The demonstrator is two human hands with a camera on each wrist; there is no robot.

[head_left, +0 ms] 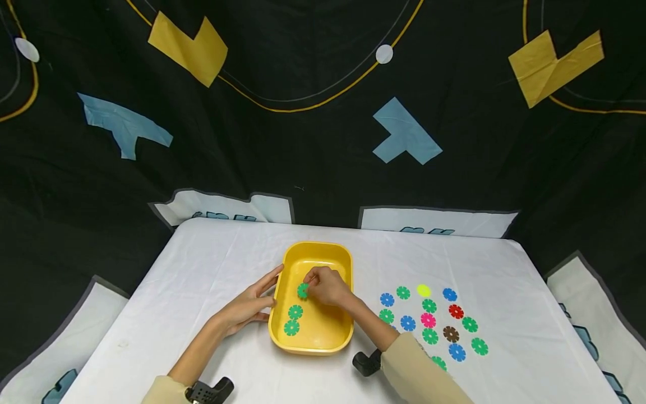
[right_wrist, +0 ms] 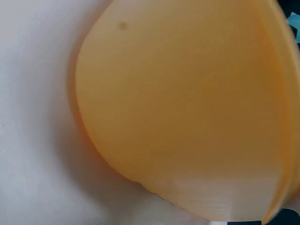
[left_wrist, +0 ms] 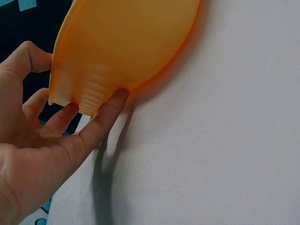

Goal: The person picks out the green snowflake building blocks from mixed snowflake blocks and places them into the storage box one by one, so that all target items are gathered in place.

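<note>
A yellow plastic tray (head_left: 328,336) sits on the white-covered table. My left hand (head_left: 244,308) is at its left side, fingers spread and fingertips against the outer wall; the left wrist view shows these fingers (left_wrist: 110,110) along the ribbed part of the tray (left_wrist: 136,42). Over the inside of the tray, my right hand (head_left: 328,287) pinches a green notched interlocking disc (head_left: 302,290) between thumb and fingertips. Two more green discs (head_left: 295,312) lie below it, near the tray's left wall. In the right wrist view the tray wall (right_wrist: 187,103) hides my right hand.
Right of the tray, several notched discs lie scattered: green (head_left: 430,336), blue (head_left: 457,352), red (head_left: 456,311), pink (head_left: 428,320), brown (head_left: 451,334) and yellow (head_left: 424,290). My right forearm passes over the tray's right rim. A black cloth (head_left: 323,168) hangs behind the table.
</note>
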